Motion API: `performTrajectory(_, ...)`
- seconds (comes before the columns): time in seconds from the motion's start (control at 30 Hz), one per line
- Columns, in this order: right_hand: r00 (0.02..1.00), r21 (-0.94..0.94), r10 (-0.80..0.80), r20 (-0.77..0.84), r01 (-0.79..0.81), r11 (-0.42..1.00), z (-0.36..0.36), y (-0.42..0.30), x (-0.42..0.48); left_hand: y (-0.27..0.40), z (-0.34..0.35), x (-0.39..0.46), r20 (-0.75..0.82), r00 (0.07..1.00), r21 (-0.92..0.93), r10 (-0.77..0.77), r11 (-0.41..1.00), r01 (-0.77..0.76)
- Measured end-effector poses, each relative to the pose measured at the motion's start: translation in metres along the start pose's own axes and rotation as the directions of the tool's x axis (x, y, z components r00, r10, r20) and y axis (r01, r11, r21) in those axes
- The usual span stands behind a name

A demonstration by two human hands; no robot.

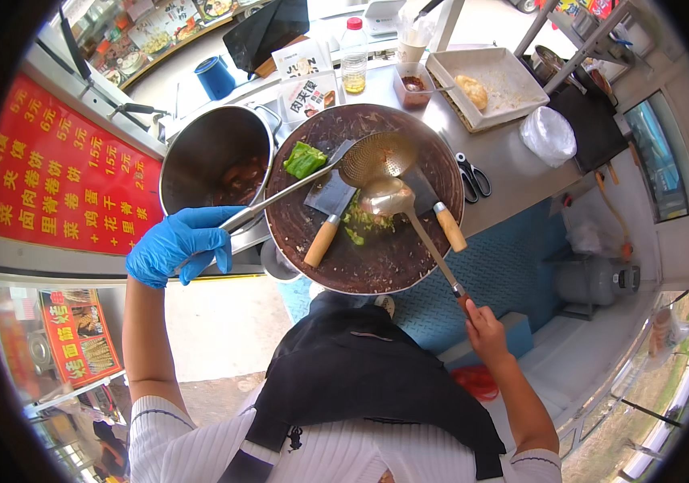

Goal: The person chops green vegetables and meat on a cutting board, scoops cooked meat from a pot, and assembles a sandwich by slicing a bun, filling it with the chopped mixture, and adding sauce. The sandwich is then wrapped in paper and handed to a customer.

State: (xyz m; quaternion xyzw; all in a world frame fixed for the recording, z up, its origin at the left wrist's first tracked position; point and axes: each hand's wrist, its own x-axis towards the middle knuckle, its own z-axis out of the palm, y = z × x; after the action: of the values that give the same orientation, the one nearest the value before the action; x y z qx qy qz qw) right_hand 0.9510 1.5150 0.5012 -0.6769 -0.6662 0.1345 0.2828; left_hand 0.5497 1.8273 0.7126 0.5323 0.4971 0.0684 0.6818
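Observation:
My left hand (178, 246), in a blue disposable glove, grips the long metal handle of a perforated skimmer (377, 158). Bare, my right hand (488, 331) holds the reddish-brown grip of a metal soup ladle (385, 197). Both bowls are over a round wooden chopping block (374, 265), the ladle's just in front of the skimmer's; whether they touch, I cannot tell. Two wooden-handled cleavers (322, 241) lie on the block, partly covered. A green pepper piece (304, 159) is at its back left, with chopped greens (359, 222) near the middle.
A deep metal pot (199, 142) with dark contents stands left of the block. Behind are an oil bottle (354, 57), a sauce tub (412, 87) and a white tray (501, 66) holding a bread bun (471, 92). Black-handled scissors (473, 178) lie on the right.

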Motion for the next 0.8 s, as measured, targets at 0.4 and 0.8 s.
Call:
performTrajectory(0.4,0.987,-0.010,-0.147,0.058,0.147,0.989,-0.083,-0.084,0.092,-0.080,-0.083,-0.051,-0.231,0.943,-0.334,0.241,0.890,-0.309)
performTrajectory(0.8,0.863,-0.048,-0.183,0.471,0.232,0.972,0.147,-0.271,0.355,-0.171,-0.153,0.033,-0.411,0.727,0.856,0.551,0.508,0.099)
